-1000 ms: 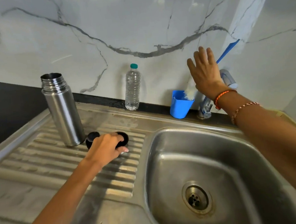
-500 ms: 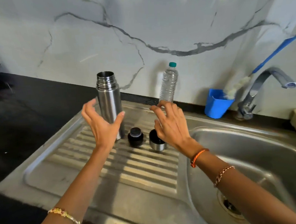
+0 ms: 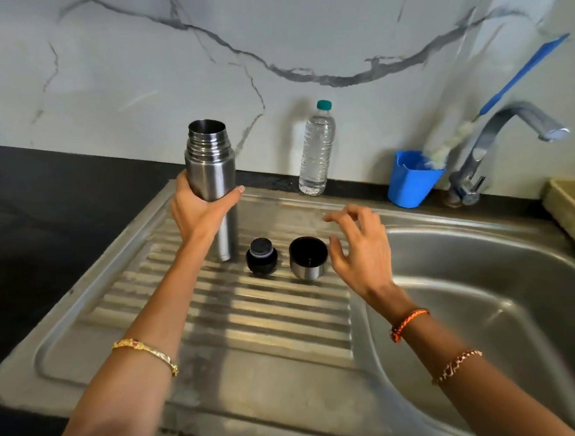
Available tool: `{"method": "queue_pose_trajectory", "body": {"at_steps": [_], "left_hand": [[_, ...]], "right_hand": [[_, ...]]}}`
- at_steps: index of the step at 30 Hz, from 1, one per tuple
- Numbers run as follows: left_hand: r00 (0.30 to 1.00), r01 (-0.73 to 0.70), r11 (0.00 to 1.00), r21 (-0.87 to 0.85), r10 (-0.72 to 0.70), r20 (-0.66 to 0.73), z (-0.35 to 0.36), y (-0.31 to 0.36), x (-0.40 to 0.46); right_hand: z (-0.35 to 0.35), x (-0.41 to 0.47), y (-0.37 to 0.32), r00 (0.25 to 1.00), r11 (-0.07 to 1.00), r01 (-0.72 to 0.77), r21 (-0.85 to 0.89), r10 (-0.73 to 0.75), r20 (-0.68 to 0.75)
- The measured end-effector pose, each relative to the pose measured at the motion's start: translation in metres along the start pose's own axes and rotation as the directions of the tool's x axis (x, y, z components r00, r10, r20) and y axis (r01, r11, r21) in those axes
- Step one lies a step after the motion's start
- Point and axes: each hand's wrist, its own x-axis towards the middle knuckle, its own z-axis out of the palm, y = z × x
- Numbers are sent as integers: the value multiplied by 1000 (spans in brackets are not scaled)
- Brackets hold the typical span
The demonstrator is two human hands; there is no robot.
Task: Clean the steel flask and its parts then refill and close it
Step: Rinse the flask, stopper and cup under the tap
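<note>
Steel sink drainboard carrying the upright open flask, gripped by the left hand; right hand, fingers spread and holding nothing, beside the steel cup; black stopper between them.

Head-worn view, close, angled down at sink

No readable text, label or number shows anywhere
</note>
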Motion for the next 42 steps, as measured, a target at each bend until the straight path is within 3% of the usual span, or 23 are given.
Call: {"method": "queue_pose_trajectory", "body": {"at_steps": [5,8,12,15,20,22,25,28,30,34,42], "left_hand": [[956,-292,950,-114,291,-27,14,53,-28],[934,-333,901,-279,355,31,32,94,-60],[955,-126,890,-439,229,191,76,121,-119],[955,43,868,-495,110,276,118,123,-165],[933,189,875,-446,-18,360,178,117,-209],[925,207,898,-390,-49,377,195,114,-218],[917,222,927,-302,-92,389,216,109,-228],[911,220,950,-223,-118,395,226,102,-232],[909,214,959,-189,-124,398,228,101,-232],[906,205,968,-142,-133,403,237,99,-231],[908,161,980,-114,-102,406,248,93,-234]], "right_hand": [[-34,-9,34,977,971,-198,138,206,-49],[-56,-13,53,879,824,-447,349,477,1],[-86,-24,88,666,548,-697,462,734,135],[-99,-36,129,577,478,-793,378,788,213],[-105,-31,194,265,87,-924,372,847,461],[-103,-17,217,198,3,-943,332,809,554],[-99,19,251,195,-95,-903,420,779,596],[-91,51,275,170,-483,-674,560,636,753],[-88,64,277,194,-638,-515,573,564,803],[-69,69,289,201,-702,-395,592,563,802],[-60,71,300,142,-600,-535,595,631,763]]}}
